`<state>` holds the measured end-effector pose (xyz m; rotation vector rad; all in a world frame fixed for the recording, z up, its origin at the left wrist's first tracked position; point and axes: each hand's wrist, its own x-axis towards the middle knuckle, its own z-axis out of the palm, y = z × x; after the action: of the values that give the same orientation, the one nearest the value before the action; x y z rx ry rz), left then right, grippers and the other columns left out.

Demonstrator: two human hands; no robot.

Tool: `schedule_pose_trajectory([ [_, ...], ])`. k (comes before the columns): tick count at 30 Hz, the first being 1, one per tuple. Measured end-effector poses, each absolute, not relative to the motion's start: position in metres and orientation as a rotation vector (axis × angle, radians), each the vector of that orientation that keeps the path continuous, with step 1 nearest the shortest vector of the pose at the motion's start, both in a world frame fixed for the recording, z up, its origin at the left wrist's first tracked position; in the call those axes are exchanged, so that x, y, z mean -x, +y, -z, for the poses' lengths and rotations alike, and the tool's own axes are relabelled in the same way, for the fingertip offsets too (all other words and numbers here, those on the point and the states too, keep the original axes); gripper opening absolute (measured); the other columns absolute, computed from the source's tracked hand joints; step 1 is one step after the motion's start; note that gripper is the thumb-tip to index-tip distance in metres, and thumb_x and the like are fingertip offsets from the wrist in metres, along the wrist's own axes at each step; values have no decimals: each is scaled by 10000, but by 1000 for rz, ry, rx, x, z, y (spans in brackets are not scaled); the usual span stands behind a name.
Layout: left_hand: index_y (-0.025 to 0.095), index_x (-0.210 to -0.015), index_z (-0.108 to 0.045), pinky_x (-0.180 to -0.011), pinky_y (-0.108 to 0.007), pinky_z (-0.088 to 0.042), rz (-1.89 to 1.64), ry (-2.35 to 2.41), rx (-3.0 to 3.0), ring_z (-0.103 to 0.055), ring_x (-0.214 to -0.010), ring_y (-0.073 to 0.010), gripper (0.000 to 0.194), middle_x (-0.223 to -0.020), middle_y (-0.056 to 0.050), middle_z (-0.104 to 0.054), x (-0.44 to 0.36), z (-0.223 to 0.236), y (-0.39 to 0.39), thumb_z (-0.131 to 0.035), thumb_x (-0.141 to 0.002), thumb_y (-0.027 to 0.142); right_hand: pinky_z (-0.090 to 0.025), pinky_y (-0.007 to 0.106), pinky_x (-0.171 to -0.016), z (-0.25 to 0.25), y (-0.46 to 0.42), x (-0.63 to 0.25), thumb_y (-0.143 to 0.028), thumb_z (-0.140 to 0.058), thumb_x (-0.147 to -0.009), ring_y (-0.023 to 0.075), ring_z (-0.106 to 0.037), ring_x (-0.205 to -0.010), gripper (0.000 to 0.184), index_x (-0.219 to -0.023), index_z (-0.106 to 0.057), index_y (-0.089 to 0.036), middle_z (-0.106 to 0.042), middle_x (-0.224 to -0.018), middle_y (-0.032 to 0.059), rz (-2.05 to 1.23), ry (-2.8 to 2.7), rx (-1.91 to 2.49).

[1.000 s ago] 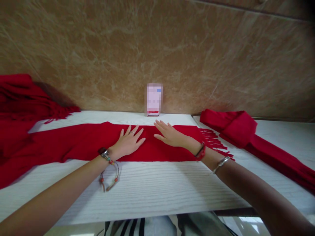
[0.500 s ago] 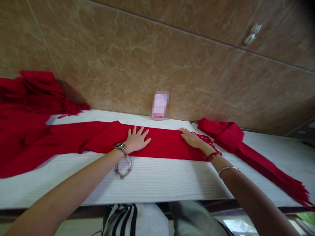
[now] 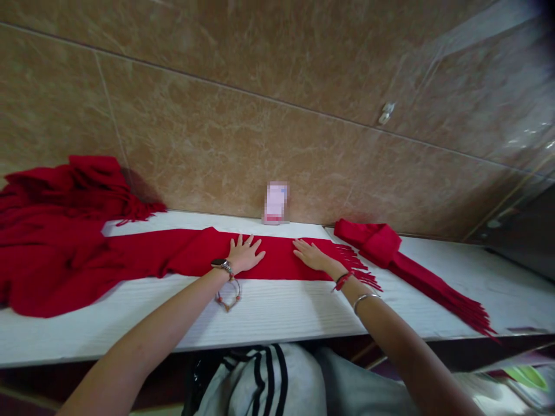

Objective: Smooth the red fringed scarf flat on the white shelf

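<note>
A long red scarf (image 3: 277, 266) lies stretched across the white table, its fringed end to the right. My left hand (image 3: 245, 254) rests flat on the scarf with its fingers spread; a watch and a beaded bracelet are on that wrist. Farther right, my right hand (image 3: 313, 255) lies flat on the same cloth near the fringe, fingers stretched out. Leftward the cloth runs into a heap of red fabric (image 3: 56, 231); where one piece ends and another starts I cannot tell. A second red scarf (image 3: 377, 245), folded over at its upper part, lies to the right.
The white table (image 3: 277, 312) meets a brown marbled tile wall (image 3: 195, 138) at its back edge. A blurred pinkish packet (image 3: 276, 202) stands against this wall. A small whitish fitting (image 3: 386, 113) sits on the tiles. Something green (image 3: 526, 377) shows below the table at right.
My right hand has slid left over the scarf, closer to my left hand, baring more of the fringe. The camera view has shifted too. Both hands stay flat on the cloth.
</note>
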<state>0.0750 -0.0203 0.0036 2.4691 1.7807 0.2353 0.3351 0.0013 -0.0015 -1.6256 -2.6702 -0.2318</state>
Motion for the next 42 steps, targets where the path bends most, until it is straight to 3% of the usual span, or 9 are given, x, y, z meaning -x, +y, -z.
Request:
schedule_pose_trajectory([
  [10,266,-1387,-269,-1003,-571,-176,-138,1833,-2489,-139,-1315,-387,622,-1469,-62,-197,-72,-4,-22,-192,-859,586,-369,556,-923,4,18,-423,-209,-313,-889,315,-364,-1241,387,-1192,-547,-158,-444,-1322,178,266,-2504,1881],
  [14,259,-1391,-260,-1010,-573,-163,-143,1823,-2501,-116,-1322,-380,626,-1470,-68,-195,-70,-2,-23,-184,-865,589,-288,545,-994,-2,23,-386,-288,-315,-900,322,-231,-1301,477,-1309,-401,-57,-309,-1393,227,323,-2397,1762],
  [18,262,-1385,-276,-1017,-566,-158,-162,1845,-2501,-136,-1321,-371,589,-1467,-61,-209,-70,1,-23,-212,-878,556,-274,501,-1025,-10,3,-314,-343,-257,-923,271,-187,-1324,529,-1378,-274,-75,-260,-1428,179,180,-2561,1277],
  [24,278,-1380,-281,-1023,-548,-161,-165,1859,-2485,-136,-1324,-358,562,-1459,-53,-233,-72,-4,-28,-234,-884,540,-257,489,-1035,-4,-17,-281,-442,-239,-920,257,-242,-1311,577,-1369,-302,-85,-298,-1416,159,-9,-2774,1133],
  [33,339,-1380,-251,-970,-646,-151,-94,1904,-2377,-94,-1313,-417,565,-1480,-40,-159,-76,-13,-32,-248,-867,574,-293,506,-1008,18,9,-382,-368,-210,-918,256,-266,-1302,524,-1364,-320,-116,-316,-1410,153,152,-2652,1398],
  [37,320,-1380,-264,-965,-652,-151,-112,1882,-2395,-102,-1307,-428,576,-1478,-61,-163,-73,-13,-33,-240,-868,584,-305,543,-984,20,13,-407,-322,-219,-912,303,-278,-1290,523,-1322,-365,-32,-356,-1371,223,226,-2586,1522],
  [42,239,-1329,-380,-997,-578,-205,-317,2000,-2454,-172,-1316,-360,511,-1448,-104,-248,-28,-37,-18,-277,-898,494,-297,515,-1004,-1,0,-345,-348,-238,-922,288,-250,-1303,518,-1336,-345,-57,-314,-1396,216,181,-2553,1319],
])
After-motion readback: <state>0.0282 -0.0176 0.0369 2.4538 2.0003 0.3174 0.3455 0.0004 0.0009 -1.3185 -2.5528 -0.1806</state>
